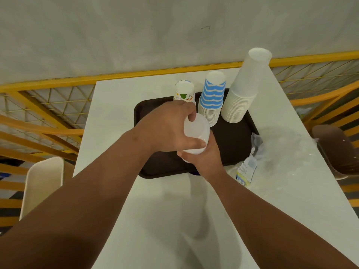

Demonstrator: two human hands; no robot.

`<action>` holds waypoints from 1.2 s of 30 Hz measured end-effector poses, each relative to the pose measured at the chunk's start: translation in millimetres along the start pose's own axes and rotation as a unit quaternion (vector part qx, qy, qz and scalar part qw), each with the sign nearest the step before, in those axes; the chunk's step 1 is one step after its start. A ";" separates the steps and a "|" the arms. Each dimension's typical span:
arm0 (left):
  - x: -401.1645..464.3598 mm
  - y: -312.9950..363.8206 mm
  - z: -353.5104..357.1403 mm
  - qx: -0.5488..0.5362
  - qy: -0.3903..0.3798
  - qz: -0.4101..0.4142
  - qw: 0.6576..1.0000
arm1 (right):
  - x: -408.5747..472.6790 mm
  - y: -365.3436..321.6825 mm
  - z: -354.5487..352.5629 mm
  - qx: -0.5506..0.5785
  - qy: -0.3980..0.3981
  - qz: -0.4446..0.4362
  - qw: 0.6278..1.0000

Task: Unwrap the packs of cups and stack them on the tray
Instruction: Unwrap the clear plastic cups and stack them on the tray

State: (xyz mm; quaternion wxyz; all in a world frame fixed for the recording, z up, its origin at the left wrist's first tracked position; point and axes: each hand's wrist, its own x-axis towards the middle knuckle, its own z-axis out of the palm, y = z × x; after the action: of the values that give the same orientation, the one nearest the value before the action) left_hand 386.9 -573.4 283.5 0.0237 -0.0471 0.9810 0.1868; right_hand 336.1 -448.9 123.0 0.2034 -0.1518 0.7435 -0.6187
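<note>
Two hands of mine meet over the tray (147, 171), both wrapped round one stack of clear cups (196, 133). My left hand (167, 129) curls over its top, fingers on the far side and thumb on the near side; my right hand (206, 158) cups it from below, fingers curled round the lower end. That stack hangs above the tray's middle, and I cannot tell whether it touches the tray. Right of the tray, crumpled wrappers (279, 152) lie on the tabletop (116, 117), one with a printed label (245, 171). At the tray's far edge stand three upside-down stacks: flowered cups (184, 92) on the left, blue-striped cups (212, 96) in the middle, and tall white cups (244, 88) on the right. Beyond the tabletop runs a yellow railing (155, 73).
</note>
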 end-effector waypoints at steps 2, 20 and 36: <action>-0.3 1.4 1.5 -0.004 -0.009 -0.004 1.000 | -0.1 1.3 -1.5 -0.011 -0.003 0.007 1.000; -3.0 7.8 -6.3 -0.011 0.019 -0.004 1.000 | 6.2 5.4 0.0 -0.048 -0.008 -0.017 0.999; 3.3 -71.8 -30.4 -0.065 0.182 -0.113 0.975 | 5.0 5.1 4.3 -0.033 0.008 -0.056 0.998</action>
State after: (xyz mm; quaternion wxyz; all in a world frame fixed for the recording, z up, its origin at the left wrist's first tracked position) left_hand 390.0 -651.4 285.3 -0.1369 -0.1925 0.9430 0.2344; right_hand 334.0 -454.0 116.7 0.1574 -0.1952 0.7551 -0.6057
